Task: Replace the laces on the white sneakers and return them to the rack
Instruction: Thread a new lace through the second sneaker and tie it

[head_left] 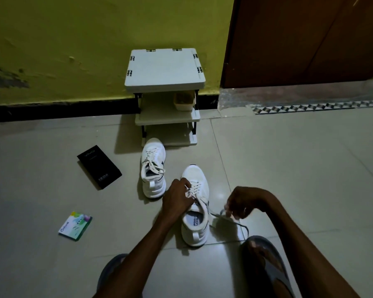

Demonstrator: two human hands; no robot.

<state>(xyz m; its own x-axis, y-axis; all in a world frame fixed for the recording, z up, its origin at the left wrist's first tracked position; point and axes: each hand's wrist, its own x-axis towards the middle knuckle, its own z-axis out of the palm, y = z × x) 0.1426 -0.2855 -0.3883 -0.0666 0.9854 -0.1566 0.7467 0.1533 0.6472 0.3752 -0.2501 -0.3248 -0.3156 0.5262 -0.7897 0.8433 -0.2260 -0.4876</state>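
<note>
1. near sneaker (194,233) stands on the glossy beige floor tiles (289,168) right in front of the person, toe toward the rack. white textured upper, thick smooth sole, heel pull tab. the insole print is only partly readable.
2. left hand (177,197): fingers curled down on the lace crossings mid-upper, pinching a strand. fingertips are mostly hidden behind the knuckles.
3. right hand (242,203): raised just right of that sneaker, fingers curled, pinching the loose lace (215,215). the flat strand runs slack over the tiles.
4. far sneaker (153,168): upright, laced, bow loose, toe just at the rack's bottom shelf, apart from the near one.
5. rack (165,69): three white slab shelves on thin black posts, against the scuffed yellow-green wall. there is a small cream tub (184,101) on the middle shelf, contents too dark to tell.
6. matte black box (99,166) lies left of the far sneaker, and a small green-white packet (75,225) lies nearer, flat on the tiles.
7. grey slippers (267,265) are cut off at the bottom edge. the light is dim.
</note>
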